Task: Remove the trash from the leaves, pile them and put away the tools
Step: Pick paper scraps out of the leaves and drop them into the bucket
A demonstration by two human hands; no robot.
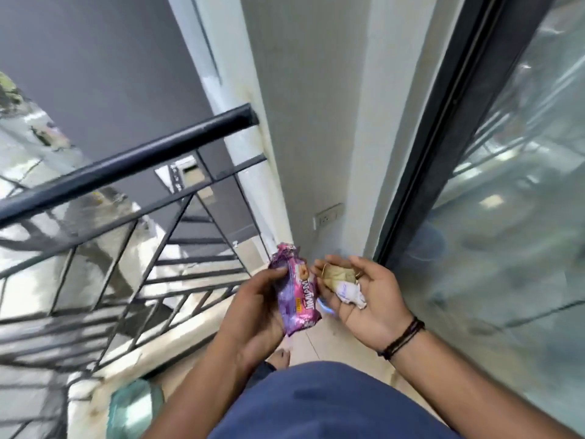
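Head view, tiled balcony floor (black railing)

A wrapper is being held in the left hand at lower centre; right of it, a leaf and paper are lying on the right hand. A railing is standing left, a glass door right.

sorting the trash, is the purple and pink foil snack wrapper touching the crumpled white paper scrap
Apart. The head view shows the purple and pink foil snack wrapper in the left hand, crumpled white paper scrap on the right palm.

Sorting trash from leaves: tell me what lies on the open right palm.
On the right hand lie a dry brown leaf and a crumpled white paper scrap. Anything beneath them is hidden.
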